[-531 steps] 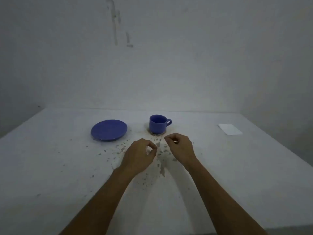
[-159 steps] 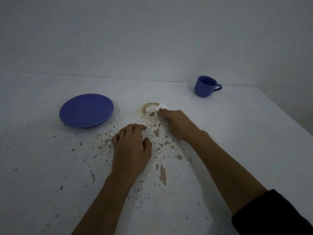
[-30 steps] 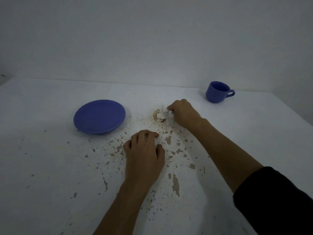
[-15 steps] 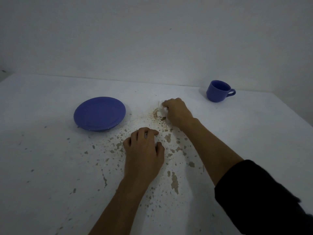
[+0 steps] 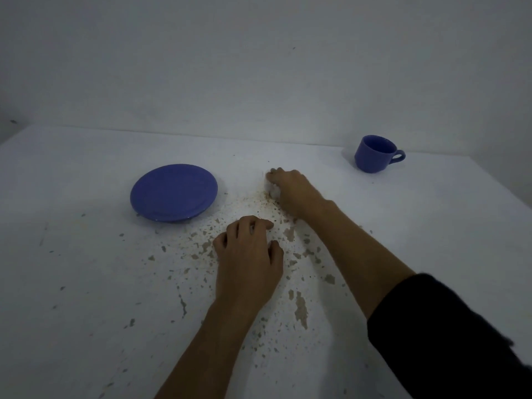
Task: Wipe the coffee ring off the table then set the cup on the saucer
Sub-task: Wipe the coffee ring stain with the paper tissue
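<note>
My right hand (image 5: 293, 188) is pressed to the white table (image 5: 86, 283), shut on a small white tissue (image 5: 272, 190) that peeks out beneath the fingers. It covers the spot of the brown coffee ring, which is hidden but for faint brown traces (image 5: 263, 195) at the tissue's edge. My left hand (image 5: 247, 257) lies flat on the table nearer to me, fingers slightly apart, holding nothing. An empty blue saucer (image 5: 173, 191) sits to the left of the hands. At the back right stands the blue cup (image 5: 374, 154), upright, handle pointing right.
The table's white paint is chipped in several brown flecks (image 5: 299, 306) around and in front of my hands. A plain wall (image 5: 259, 67) rises right behind the table. The table's right edge (image 5: 501, 185) runs past the cup.
My right hand with the tissue has slid slightly away from me and leftward over the ring, hiding it. My left hand has stayed in place.
</note>
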Available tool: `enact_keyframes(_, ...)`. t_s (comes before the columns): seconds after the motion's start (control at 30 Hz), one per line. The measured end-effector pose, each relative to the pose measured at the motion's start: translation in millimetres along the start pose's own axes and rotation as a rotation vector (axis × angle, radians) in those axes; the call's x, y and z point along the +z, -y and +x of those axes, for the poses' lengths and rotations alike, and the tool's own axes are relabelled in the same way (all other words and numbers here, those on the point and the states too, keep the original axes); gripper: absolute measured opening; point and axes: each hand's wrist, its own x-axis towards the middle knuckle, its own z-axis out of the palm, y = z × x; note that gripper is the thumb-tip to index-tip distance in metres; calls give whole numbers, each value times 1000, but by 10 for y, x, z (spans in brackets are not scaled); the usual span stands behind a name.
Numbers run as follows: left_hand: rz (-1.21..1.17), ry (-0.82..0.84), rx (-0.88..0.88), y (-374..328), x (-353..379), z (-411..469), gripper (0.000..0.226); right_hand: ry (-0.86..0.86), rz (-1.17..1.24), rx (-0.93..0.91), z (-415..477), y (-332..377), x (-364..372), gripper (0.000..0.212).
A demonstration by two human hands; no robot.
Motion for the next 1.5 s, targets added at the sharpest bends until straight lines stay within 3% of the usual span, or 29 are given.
enact_keyframes(0.17, 6, 7, 6, -1, 0, 2, 31, 21, 65, -187, -200, 89, -18, 40)
enact_keyframes(0.33, -5, 16, 4, 0, -21, -3, 30, 98, 107, -249, -326, -20, -114, 36)
enact_keyframes(0.43, -14, 8, 10, -5, -27, -12, 29, 79, 234, -142, -326, -95, -245, 37)
enact_keyframes(0.57, -16, 2, 13, -3, -29, -8, 29, -139, 291, 128, -255, -308, -321, 38)
enact_keyframes(0.7, -12, 6, 10, 2, -24, -1, 29, -44, 164, 366, -185, -403, -184, 38)
enact_keyframes(0.8, -6, -1, 10, 3, -13, 3, 30, 12, 147, 317, -130, -213, -103, 22)
enact_keyframes(0.9, -2, -3, 18, 7, -6, 0, 30, 36, 107, 221, -72, -34, -18, 20)
enact_keyframes(1.0, -18, 2, 9, 0, -16, -1, 31, 21, 60, 100, -120, 17, 50, 42)
enact_keyframes(1.07, -30, 16, -3, -15, -26, 3, 37, 39, 67, 19, -198, 14, 44, 44)
enact_keyframes(1.27, -103, 53, -37, -24, -67, -6, 59, 122, 151, -137, -466, 27, -80, 23)
enact_keyframes(1.37, -124, 56, -38, -20, -89, -6, 61, 103, 137, -174, -592, -17, -135, 36)
enact_keyframes(1.5, -131, 55, -23, -10, -90, -12, 59, -2, 174, -171, -676, -35, -111, 27)
